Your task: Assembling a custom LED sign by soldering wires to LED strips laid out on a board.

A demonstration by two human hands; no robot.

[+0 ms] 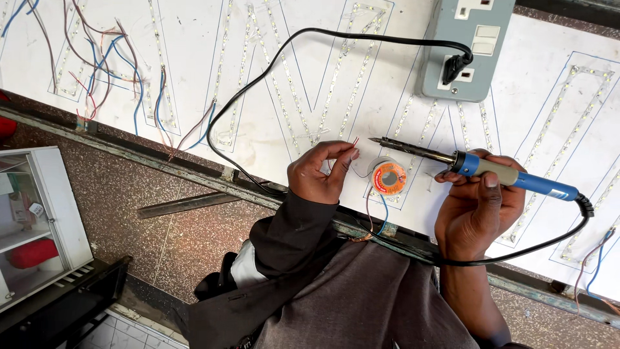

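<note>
Right hand [479, 203] wrapped round blue-handled soldering iron [478, 167], metal tip aimed left. Left hand [321, 171] pinches thin red wire ends [354, 141], seemingly bare, above white board [310, 77] lined with LED strips. Round solder spool [389, 177] between hands.

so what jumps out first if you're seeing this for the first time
The blue-handled soldering iron in the right hand, its tip aimed at thin red wire ends pinched by the left hand. Between the hands sits an orange solder spool, on a white board lined with LED strips.
</note>
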